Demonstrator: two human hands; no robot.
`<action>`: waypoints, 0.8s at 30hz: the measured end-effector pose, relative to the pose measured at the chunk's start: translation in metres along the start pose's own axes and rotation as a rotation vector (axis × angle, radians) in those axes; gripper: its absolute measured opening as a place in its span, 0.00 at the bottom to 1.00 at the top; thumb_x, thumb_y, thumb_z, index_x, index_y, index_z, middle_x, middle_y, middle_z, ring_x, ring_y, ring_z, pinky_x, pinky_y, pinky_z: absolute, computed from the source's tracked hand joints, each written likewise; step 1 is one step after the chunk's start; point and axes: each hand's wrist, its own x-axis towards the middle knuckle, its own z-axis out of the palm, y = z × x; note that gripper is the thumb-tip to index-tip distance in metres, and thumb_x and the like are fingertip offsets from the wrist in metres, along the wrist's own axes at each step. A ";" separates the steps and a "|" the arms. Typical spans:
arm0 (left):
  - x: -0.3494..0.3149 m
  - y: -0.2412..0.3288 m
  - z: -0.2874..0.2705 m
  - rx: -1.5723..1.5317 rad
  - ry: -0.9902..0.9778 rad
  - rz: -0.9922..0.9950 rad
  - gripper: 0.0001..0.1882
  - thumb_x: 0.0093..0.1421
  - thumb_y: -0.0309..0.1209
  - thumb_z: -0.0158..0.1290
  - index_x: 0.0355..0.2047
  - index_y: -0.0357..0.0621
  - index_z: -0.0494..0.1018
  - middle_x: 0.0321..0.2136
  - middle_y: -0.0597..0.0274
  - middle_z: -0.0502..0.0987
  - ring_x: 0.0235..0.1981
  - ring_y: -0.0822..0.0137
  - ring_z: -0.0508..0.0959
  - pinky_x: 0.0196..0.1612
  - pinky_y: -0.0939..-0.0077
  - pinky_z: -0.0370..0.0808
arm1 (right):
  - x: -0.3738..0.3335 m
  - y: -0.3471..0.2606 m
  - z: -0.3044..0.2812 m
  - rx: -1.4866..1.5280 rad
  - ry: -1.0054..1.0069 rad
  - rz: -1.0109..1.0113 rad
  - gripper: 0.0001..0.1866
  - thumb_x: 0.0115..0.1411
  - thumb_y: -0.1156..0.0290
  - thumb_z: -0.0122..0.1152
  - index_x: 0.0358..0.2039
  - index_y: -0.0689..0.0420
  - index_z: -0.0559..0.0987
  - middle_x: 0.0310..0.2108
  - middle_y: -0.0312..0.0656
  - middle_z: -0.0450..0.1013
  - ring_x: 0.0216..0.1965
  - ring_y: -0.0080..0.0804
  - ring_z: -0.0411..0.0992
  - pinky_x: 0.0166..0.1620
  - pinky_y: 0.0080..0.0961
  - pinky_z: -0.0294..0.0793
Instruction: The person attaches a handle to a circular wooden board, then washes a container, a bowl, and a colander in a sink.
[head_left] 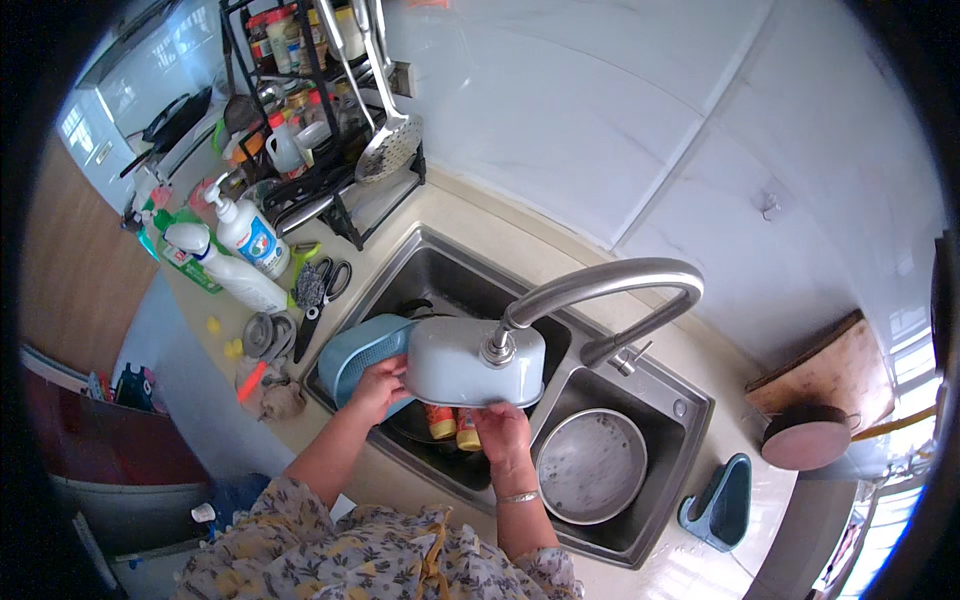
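Observation:
Over the left basin of the double sink [693, 440], a white rectangular tub with rounded corners [450, 362] is tilted under the tap [600, 285]. My left hand [378, 390] grips its left end, with the fingers partly hidden. My right hand [503, 435], with a bracelet on its wrist, holds its lower rim near the right corner. The tap's spout end overlaps the tub's outer face; I cannot tell whether water runs. Behind my left hand leans a light blue plastic basket [350, 352]. Below the tub, two red and yellow bottles [440, 420] lie in the left basin, partly covered.
A round metal pan [592, 466] sits in the right basin. Black scissors [322, 300], a white pump bottle [248, 235] and a spray bottle [235, 275] are on the left counter. A dark rack [345, 215] stands behind; a blue-green holder [722, 505] lies at right.

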 end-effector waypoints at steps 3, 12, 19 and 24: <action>0.009 -0.009 -0.008 -0.269 -0.091 -0.193 0.13 0.62 0.32 0.47 0.46 0.40 0.70 0.45 0.56 0.73 0.42 0.60 0.75 0.49 0.60 0.73 | -0.008 0.001 -0.015 -0.097 -0.059 -0.104 0.27 0.42 0.87 0.44 0.47 0.60 0.69 0.46 0.45 0.69 0.48 0.44 0.67 0.50 0.42 0.68; 0.081 -0.038 0.051 -0.546 -0.191 -0.227 0.11 0.64 0.38 0.48 0.37 0.47 0.74 0.33 0.63 0.78 0.36 0.68 0.77 0.42 0.68 0.74 | -0.026 -0.016 -0.019 -0.150 0.000 -0.249 0.33 0.42 0.92 0.44 0.52 0.58 0.68 0.53 0.45 0.67 0.55 0.43 0.64 0.59 0.41 0.62; 0.094 -0.024 0.082 -0.605 -0.212 -0.194 0.13 0.61 0.38 0.52 0.37 0.41 0.74 0.37 0.58 0.78 0.39 0.64 0.77 0.46 0.68 0.73 | -0.013 -0.028 -0.034 -0.133 0.023 -0.207 0.28 0.46 0.90 0.49 0.50 0.53 0.71 0.51 0.40 0.69 0.53 0.38 0.66 0.57 0.41 0.63; 0.104 -0.032 0.048 -0.606 -0.277 -0.101 0.18 0.61 0.42 0.50 0.43 0.41 0.74 0.41 0.56 0.77 0.43 0.64 0.76 0.48 0.66 0.73 | 0.003 -0.012 -0.022 -0.129 0.012 -0.080 0.27 0.49 0.88 0.51 0.50 0.53 0.70 0.51 0.40 0.69 0.54 0.38 0.65 0.57 0.44 0.63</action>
